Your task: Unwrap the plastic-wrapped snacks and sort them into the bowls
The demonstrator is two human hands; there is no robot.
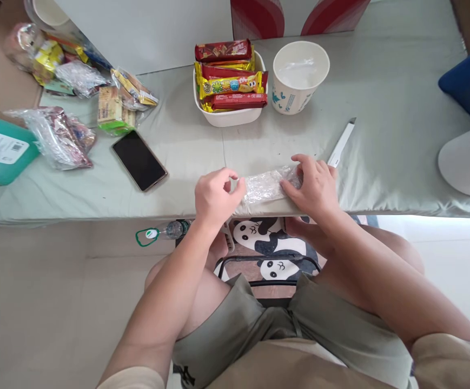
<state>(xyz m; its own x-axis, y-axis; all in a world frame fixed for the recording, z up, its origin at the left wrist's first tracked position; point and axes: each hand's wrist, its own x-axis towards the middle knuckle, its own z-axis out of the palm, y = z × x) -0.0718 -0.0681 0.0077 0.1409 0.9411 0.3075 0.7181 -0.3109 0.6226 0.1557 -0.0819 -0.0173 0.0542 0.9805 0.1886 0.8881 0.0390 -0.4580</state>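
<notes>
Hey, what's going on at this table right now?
A seated person has both bare hands on a clear crinkly plastic packet at the near edge of the grey-green tablecloth. The left hand pinches its left end; the right hand covers the right end, grip hidden. A slim white knife-like tool lies just beyond it. Further back are a white bowl of red and yellow snack bars, a white paper cup and a black phone.

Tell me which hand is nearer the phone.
Left. The left hand lies to the right of the phone, apart from it, pinching one end of the packet. The right hand is farther right, on the packet's other end.
</notes>
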